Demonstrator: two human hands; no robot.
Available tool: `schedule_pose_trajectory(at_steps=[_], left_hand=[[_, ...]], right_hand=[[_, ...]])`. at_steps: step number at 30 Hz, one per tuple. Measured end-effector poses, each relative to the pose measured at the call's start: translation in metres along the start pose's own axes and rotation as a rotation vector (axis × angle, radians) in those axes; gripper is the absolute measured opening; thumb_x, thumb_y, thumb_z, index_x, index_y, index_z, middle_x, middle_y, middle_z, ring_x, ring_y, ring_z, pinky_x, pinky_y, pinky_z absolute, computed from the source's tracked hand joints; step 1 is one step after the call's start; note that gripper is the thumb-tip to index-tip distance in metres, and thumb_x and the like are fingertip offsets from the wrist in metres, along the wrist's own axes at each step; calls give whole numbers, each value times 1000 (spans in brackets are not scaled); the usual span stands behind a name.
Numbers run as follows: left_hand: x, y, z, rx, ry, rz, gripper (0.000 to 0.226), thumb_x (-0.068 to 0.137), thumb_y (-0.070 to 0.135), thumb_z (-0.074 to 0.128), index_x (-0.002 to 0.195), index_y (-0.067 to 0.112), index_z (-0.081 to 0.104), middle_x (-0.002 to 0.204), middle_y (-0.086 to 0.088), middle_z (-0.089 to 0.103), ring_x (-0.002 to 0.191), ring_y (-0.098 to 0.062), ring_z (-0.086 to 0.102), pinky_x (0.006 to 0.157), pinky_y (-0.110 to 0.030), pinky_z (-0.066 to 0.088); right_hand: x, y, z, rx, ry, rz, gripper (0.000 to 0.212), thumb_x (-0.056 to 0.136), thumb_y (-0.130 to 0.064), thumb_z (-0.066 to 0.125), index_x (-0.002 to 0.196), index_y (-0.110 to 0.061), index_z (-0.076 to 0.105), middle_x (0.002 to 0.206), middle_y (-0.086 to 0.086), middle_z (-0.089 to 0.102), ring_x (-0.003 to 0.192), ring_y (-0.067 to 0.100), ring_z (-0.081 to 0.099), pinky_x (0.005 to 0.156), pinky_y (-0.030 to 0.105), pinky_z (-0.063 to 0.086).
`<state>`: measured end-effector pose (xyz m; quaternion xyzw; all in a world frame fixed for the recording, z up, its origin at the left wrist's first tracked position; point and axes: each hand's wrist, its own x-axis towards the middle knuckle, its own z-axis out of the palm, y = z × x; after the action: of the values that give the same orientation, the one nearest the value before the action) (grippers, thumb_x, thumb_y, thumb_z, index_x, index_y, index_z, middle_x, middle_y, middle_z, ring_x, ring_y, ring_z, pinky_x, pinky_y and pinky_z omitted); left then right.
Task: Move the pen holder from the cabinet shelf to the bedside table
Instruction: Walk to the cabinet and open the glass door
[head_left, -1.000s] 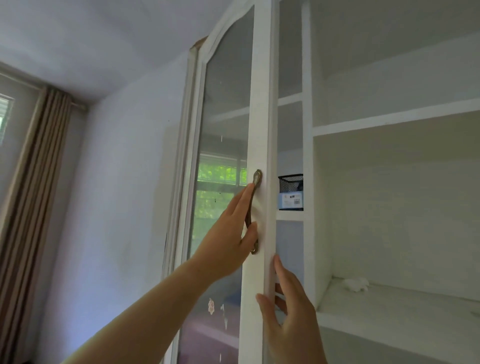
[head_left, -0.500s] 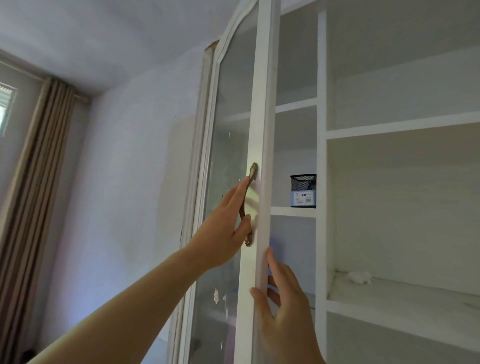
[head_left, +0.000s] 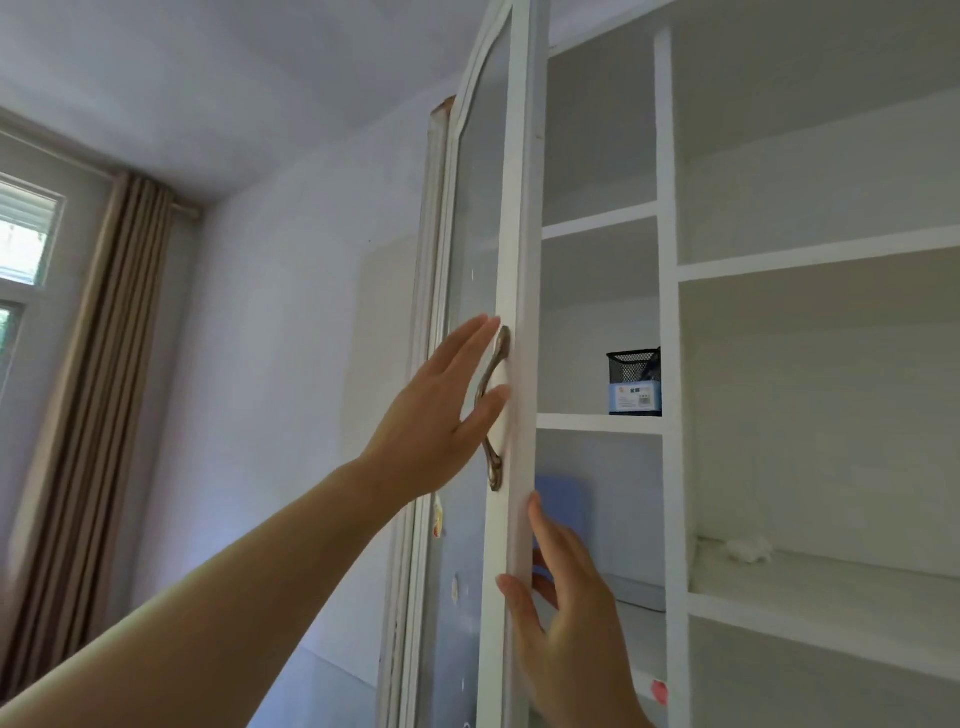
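The pen holder (head_left: 634, 382) is a black mesh cup with a blue label. It stands on a white cabinet shelf (head_left: 597, 422), tight against the upright divider on its right. The glass cabinet door (head_left: 511, 260) stands swung open, edge-on to me. My left hand (head_left: 441, 410) lies flat against the door's outer face with fingers spread and the thumb across the metal handle (head_left: 493, 467). My right hand (head_left: 561, 597) is lower down and grips the door's free edge, thumb in front and fingers behind. Both hands are left of and below the pen holder.
A blue flat object (head_left: 563, 506) leans in the compartment below the pen holder. A small white wad (head_left: 748, 548) lies on the wide right shelf (head_left: 831, 587). A brown curtain (head_left: 88, 415) and a window (head_left: 21, 244) are at the far left.
The door has swung further open, showing more of the pen holder's compartment. My left hand has let go of the handle and straightened its fingers. My right hand stays on the door's edge.
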<state>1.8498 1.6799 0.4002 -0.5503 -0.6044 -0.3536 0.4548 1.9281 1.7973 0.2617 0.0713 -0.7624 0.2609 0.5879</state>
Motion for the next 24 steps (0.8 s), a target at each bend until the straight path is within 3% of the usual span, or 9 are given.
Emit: schedule_pose_trajectory(at_steps=[5,11,13,16,18,21,24], left_hand=[[20,15,11,101,-60,29,66,90,43,45,146,26,13,156,6,2,138,-15,23,102,-31,35],[19,17,16,110,-39,24,70,90,39,49,146,23,11,156,4,-5,140,-17,19,103,-27,31],[16,14,11,104,-39,20,70,90,37,50,146,23,11,157,4,-4,140,-16,20,102,-27,31],[10,7,-3,92,-34,9,71,89,36,51,146,23,11,157,5,-1,139,-14,21,103,-26,30],[7,2,-12,69,-32,-10,72,89,35,53,146,23,12,156,6,2,138,-13,23,104,-27,33],[2,-5,-25,50,-30,-32,73,88,31,56,146,22,13,156,6,5,137,-11,25,105,-28,35],[-2,-10,-36,48,-33,-45,73,87,31,57,146,21,15,156,5,8,137,-14,26,105,-33,37]], right_hand=[[-1,0,2,-11,7,3,57,69,-82,25,120,-73,2,124,-25,43,107,9,56,86,14,47],[-2,-2,6,-47,53,-17,55,76,-76,31,125,-69,8,127,-10,52,106,10,58,84,23,52],[-3,-8,8,-46,41,-22,56,82,-61,44,125,-68,8,125,-14,50,106,8,57,86,19,49],[-4,-18,15,-35,-32,-34,77,83,-32,58,126,-67,5,126,-18,45,106,7,56,89,18,48],[-5,-23,20,-5,-52,-29,71,83,-41,55,127,-65,5,130,-15,46,107,7,56,88,19,49],[-5,-29,32,39,-70,-22,61,76,-72,39,128,-65,8,133,-27,39,115,6,52,91,26,49],[-5,-33,42,85,-114,4,62,72,-79,33,127,-66,8,135,-38,34,119,-1,47,96,31,46]])
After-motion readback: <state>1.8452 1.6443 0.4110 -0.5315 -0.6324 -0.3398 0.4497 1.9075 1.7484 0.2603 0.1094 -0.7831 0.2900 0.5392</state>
